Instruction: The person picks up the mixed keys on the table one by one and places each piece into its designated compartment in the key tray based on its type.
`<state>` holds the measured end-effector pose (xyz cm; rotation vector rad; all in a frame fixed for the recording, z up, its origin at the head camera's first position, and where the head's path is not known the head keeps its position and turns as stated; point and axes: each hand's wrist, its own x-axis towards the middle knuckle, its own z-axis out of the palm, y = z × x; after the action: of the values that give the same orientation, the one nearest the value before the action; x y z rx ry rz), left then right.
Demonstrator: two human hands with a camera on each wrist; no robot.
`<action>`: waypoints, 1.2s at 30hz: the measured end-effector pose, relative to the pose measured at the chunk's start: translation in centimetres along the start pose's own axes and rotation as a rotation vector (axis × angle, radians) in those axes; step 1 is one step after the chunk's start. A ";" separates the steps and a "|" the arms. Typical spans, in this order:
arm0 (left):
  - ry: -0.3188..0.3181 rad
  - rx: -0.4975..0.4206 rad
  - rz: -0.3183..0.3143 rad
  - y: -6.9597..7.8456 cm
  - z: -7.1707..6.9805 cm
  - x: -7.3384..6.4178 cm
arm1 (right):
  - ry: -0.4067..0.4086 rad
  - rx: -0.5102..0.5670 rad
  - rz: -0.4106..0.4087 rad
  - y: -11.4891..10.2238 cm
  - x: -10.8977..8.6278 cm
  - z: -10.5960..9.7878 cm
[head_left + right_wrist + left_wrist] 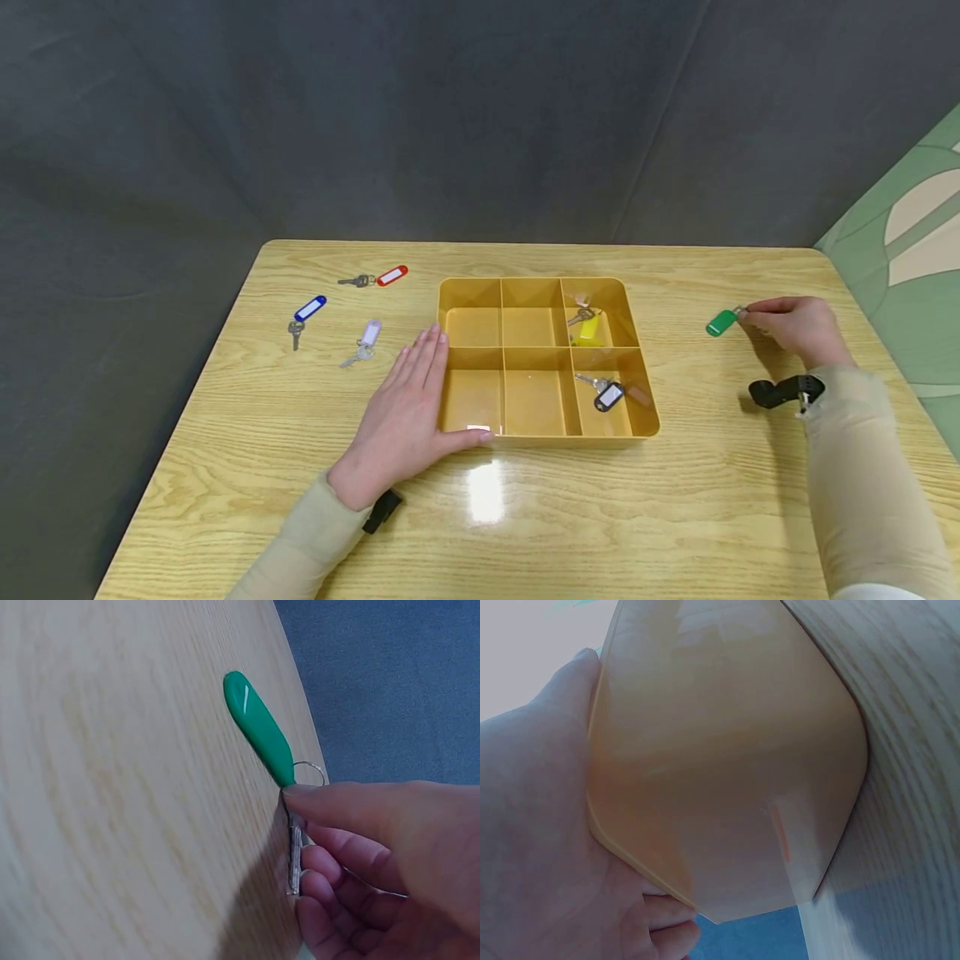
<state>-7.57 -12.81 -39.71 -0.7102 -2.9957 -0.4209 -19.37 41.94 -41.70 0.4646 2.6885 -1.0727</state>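
At the right side of the table my right hand (797,327) pinches a key (295,859) with a green tag (259,727) by its ring end, between thumb and fingers. My left hand (405,408) rests against the left wall of a yellow-orange divided box (532,348), fingers straight, thumb on the front rim. In the left wrist view the box's outer corner (727,765) shows beside the palm. The box's back right compartment holds a key with a yellow tag (590,325). A key with a black tag (609,397) lies in the front right compartment.
Left of the box lie a key with a red tag (392,276), one with a blue tag (311,308) and one with a white tag (371,333). Dark cloth (450,125) hangs behind the wooden table (570,517). Green patterned fabric (926,225) is at the far right.
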 end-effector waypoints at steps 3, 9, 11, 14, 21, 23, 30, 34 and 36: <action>-0.009 -0.005 -0.006 0.0 0.0 0.0 | -0.008 -0.007 -0.002 0.0 0.0 0.1; -0.025 -0.005 -0.017 0.0 0.1 -0.1 | 0.006 -0.018 0.002 -0.1 -0.2 0.5; -0.023 -0.005 -0.016 0.0 0.1 -0.2 | 0.011 -0.012 -0.004 -0.1 -0.2 0.6; -0.017 -0.009 -0.012 0.0 0.1 -0.2 | 0.025 -0.010 -0.028 -0.1 -0.1 0.7; -0.001 0.001 0.007 -0.2 0.1 -0.2 | 0.067 -0.034 -0.074 0.2 -0.1 0.9; 0.002 0.004 0.012 -0.2 0.1 -0.1 | 0.077 -0.025 -0.084 0.2 -0.1 0.9; -0.015 0.002 0.004 -0.2 0.0 0.1 | 0.080 0.024 -0.079 0.0 -0.3 0.8; -0.011 0.000 0.004 -0.1 0.0 0.1 | 0.081 0.029 -0.073 -0.1 -0.4 0.8; -0.014 0.004 0.002 -0.1 0.0 0.1 | 0.074 0.036 -0.071 -0.2 -0.5 0.7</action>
<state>-7.70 -12.89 -39.75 -0.7193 -3.0080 -0.4106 -18.96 41.24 -41.93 0.4268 2.7737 -1.1466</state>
